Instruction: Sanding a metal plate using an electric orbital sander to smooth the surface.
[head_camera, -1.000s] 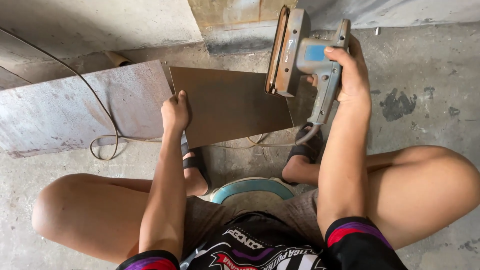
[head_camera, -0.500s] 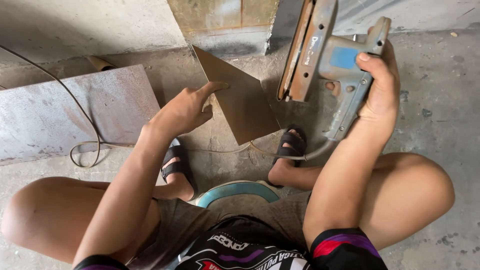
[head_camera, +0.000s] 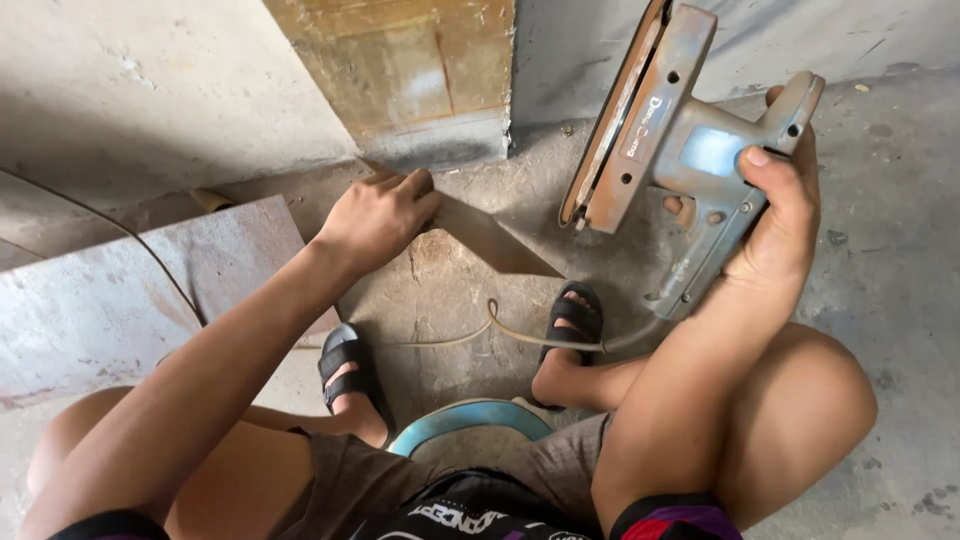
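My right hand (head_camera: 785, 215) grips the handle of a worn grey-blue electric sander (head_camera: 680, 150), held up off the floor with its flat pad turned to the left. Its cord (head_camera: 530, 340) trails down across the concrete between my feet. My left hand (head_camera: 380, 215) holds the upper edge of a thin brown board (head_camera: 490, 240), which stands tilted on edge so that only a narrow wedge of it shows. I sit on a low blue stool (head_camera: 470, 420) with my knees spread.
A large grey metal sheet (head_camera: 120, 300) lies on the floor at left, with a thin wire running over it. A concrete wall and a yellowish wooden post (head_camera: 400, 70) stand straight ahead. My sandalled feet rest on cracked concrete.
The brown board has gone from lying flat to standing on edge as my left hand lifted it. The sander in my right hand stayed raised.
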